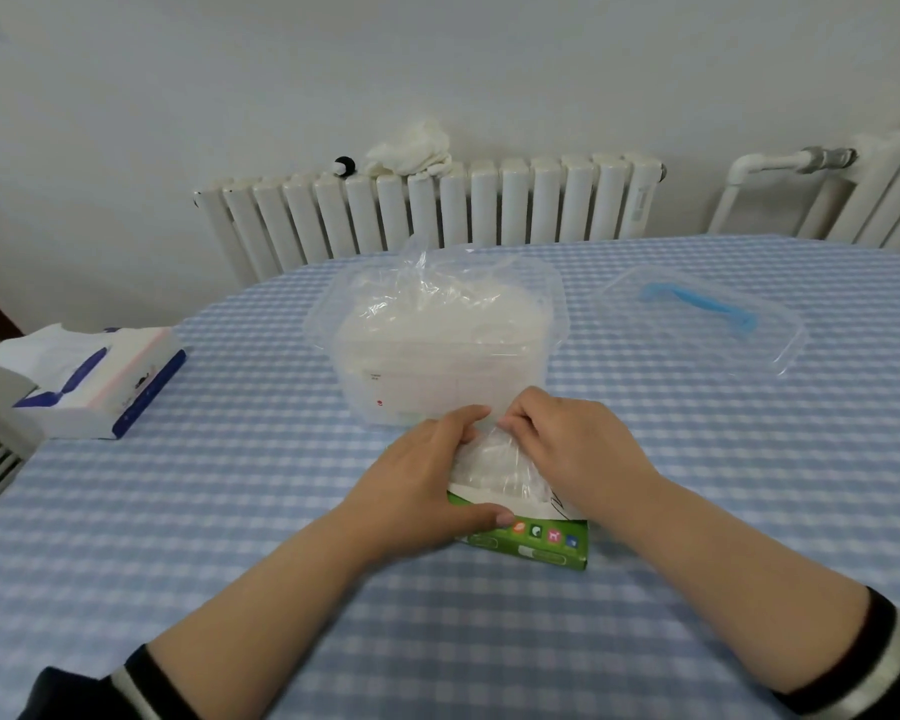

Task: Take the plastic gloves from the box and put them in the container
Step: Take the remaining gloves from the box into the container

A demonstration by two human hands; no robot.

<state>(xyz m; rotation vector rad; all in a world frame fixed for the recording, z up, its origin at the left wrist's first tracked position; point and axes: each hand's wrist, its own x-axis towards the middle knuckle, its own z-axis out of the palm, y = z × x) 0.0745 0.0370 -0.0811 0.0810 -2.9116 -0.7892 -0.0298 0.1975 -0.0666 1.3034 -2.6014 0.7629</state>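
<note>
A green glove box lies on the checked tablecloth near me. My left hand grips its left side, thumb on the front edge. My right hand pinches a clear plastic glove that sticks up out of the box top. Just behind the hands stands a clear plastic container, open, holding a heap of clear plastic gloves that rises above its rim.
The container's clear lid with a blue handle lies to the right on the blue checked table. A tissue box sits at the far left. A white radiator with a cloth on it runs behind the table.
</note>
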